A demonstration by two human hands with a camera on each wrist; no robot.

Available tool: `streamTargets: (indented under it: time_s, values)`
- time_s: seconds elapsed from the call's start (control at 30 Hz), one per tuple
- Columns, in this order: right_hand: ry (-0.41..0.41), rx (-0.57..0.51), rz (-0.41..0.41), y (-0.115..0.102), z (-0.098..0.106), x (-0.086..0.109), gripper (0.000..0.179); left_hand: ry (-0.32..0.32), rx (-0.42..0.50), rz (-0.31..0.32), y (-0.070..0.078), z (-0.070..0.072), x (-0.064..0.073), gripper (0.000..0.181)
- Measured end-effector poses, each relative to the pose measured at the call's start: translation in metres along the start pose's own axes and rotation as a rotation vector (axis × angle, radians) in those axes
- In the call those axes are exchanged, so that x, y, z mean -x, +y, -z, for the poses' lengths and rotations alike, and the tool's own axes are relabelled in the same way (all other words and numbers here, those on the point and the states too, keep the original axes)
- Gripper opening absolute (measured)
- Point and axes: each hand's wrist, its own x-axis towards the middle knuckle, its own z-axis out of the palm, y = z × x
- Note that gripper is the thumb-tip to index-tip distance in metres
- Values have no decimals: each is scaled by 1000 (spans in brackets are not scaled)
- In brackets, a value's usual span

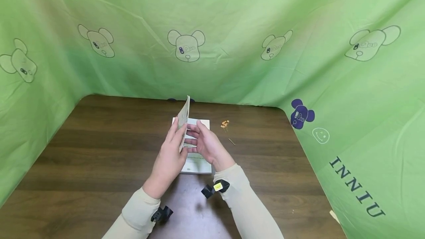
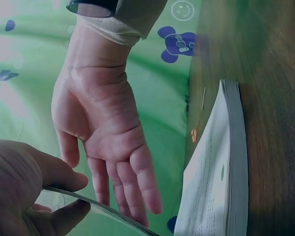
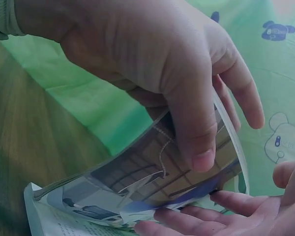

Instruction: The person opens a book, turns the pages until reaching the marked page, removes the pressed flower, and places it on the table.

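My left hand (image 1: pixel 169 159) holds a thin booklet (image 1: pixel 183 116) up on its edge, thumb on one face and fingers on the other. In the right wrist view a colored illustration covers the booklet's face (image 3: pixel 152 172) beneath that thumb. Facing it, my right hand (image 1: pixel 212 146) has its palm turned to the booklet and its fingers extended, with fingertips right at the illustrated side. Under both hands a thicker white book (image 1: pixel 199 168) lies flat on the table; the hands hide part of its cover. Its thick page block (image 2: pixel 240 172) shows in the left wrist view.
Right of the book, on the brown wooden table (image 1: pixel 109 150), lie a small gold flower ornament (image 1: pixel 225 124) and a thin stick (image 1: pixel 231 141). A green cloth (image 1: pixel 232 76) with bear-head prints stands around the back and sides. Black camera mounts sit on both sleeved wrists.
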Motion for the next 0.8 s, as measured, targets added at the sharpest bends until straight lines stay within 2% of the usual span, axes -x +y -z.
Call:
streamTargets:
  time_s: [0.1, 0.33, 0.57, 0.67, 0.8]
  values:
    - [-4, -3, -9, -2, 2, 1, 68, -42, 31, 18, 0, -3, 0, 80]
    - [12, -55, -8, -5, 8, 1, 66, -211, 85, 85, -4, -7, 0, 90]
    - [37, -66, 23, -4, 11, 1, 52, -331, 45, 49, -12, -9, 9, 76]
    - [55, -33, 28, -2, 13, 2, 47, -355, 8, 40, -18, -9, 14, 75]
    - [75, -13, 31, -1, 16, 3, 51, -371, -6, 10, -29, -6, 19, 78]
